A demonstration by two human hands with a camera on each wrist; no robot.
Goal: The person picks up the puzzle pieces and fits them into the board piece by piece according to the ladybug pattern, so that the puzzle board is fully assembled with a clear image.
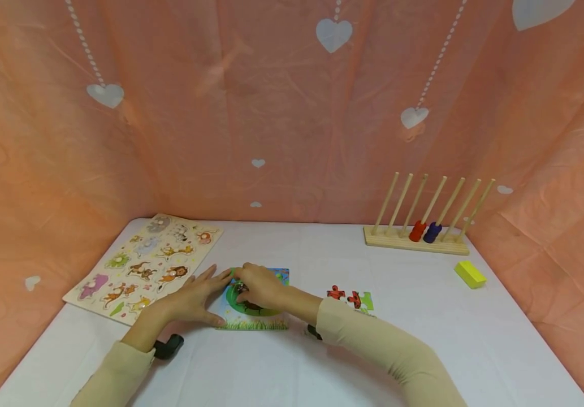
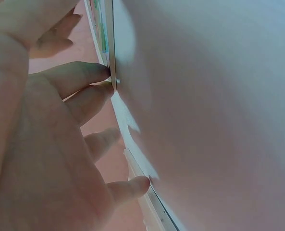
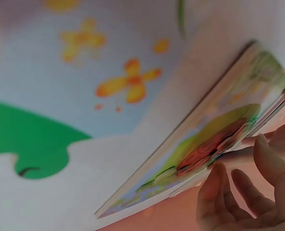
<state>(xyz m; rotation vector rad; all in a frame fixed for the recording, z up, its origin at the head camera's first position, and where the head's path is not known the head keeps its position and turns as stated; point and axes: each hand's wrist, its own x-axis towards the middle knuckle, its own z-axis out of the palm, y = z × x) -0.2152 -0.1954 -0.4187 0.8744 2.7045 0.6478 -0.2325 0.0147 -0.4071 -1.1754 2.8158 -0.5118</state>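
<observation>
A square picture puzzle board [image 1: 256, 326] lies flat, with a green oval and brown picture in its middle and a grass strip along its near edge. My left hand [image 1: 190, 302] is spread at its left side, thumb near the lower left corner and fingertips at the wooden edge [image 2: 112, 43]. Over the board's upper left part reaches my right hand [image 1: 261, 287], its fingers loosely bent. In the right wrist view its fingertips [image 3: 219, 173] are right at the board's picture, a gap showing between thumb and fingers. The right hand hides part of the picture.
Loose red and green jigsaw pieces [image 1: 365, 301] lie right of the board, partly behind the right sleeve. A wooden animal peg puzzle [image 1: 154, 260] lies at the left. At the back right stands a rod rack [image 1: 398, 242] with red and purple beads, near a yellow block [image 1: 470, 274].
</observation>
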